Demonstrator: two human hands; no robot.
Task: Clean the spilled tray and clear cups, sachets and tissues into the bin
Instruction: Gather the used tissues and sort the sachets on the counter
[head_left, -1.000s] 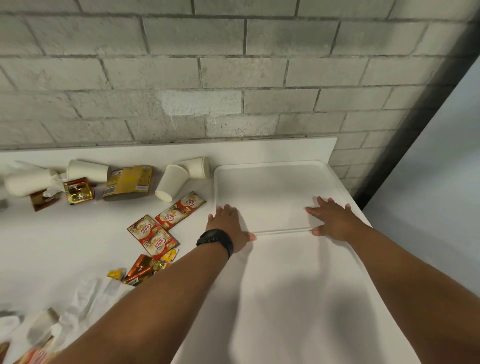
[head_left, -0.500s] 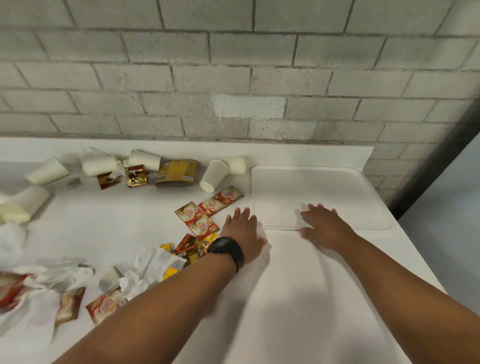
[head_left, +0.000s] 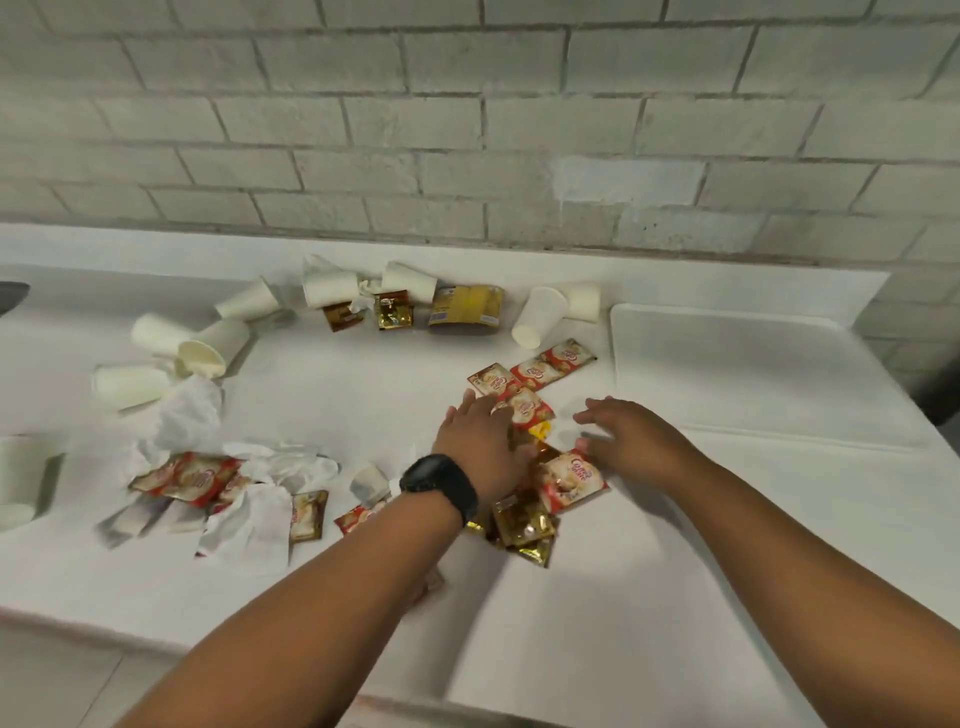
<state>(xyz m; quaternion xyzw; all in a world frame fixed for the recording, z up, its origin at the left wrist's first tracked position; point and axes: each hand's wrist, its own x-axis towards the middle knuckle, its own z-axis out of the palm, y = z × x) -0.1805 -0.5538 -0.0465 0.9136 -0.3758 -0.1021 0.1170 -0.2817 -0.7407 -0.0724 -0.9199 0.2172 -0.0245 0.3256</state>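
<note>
On the white counter (head_left: 597, 613), both hands sit over a heap of sachets (head_left: 563, 480) just left of the tray (head_left: 748, 374). The left hand (head_left: 480, 441) lies flat on the heap, fingers straight and together, hiding what is under the palm; a black watch (head_left: 441, 480) wraps its wrist. The right hand (head_left: 631, 439) is motion-blurred, fingers spread and relaxed, its thumb beside a red sachet (whether it touches, I cannot tell). The tray, white and bare, lies by the right wall. Far left, tipped paper cups (head_left: 218, 338) lie scattered near the brick wall (head_left: 467, 130), with crumpled tissues (head_left: 192, 415) and more sachets nearer. Another cup at the left edge is cut off.
</note>
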